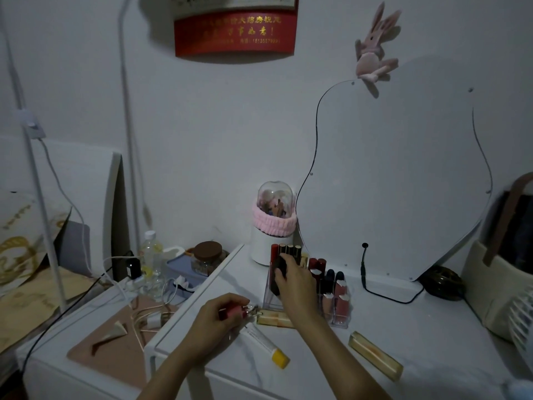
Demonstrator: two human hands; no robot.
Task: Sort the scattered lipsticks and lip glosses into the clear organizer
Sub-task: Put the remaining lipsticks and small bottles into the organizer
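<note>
Clear organizer (269, 298) holds upright lipsticks (331, 280); right hand (294, 280) grasps a black tube (279, 277), left hand (215, 317) grasps a pink lipstick (232, 312).

**Both hands busy at the organizer**

We see the right hand (291, 280) reaching over the clear organizer (305, 295), its fingers curled round a dark, rounded item (279, 271) at the organizer's left side. The left hand (215, 319) pinches a pink-red lipstick (232, 313) just in front. On the white tabletop (432, 327) lie a white tube with a yellow cap (266, 345) and two gold-cased sticks, one touching the organizer (274, 319), one well apart (375, 356). A wavy-edged mirror (398, 174) stands behind.
</note>
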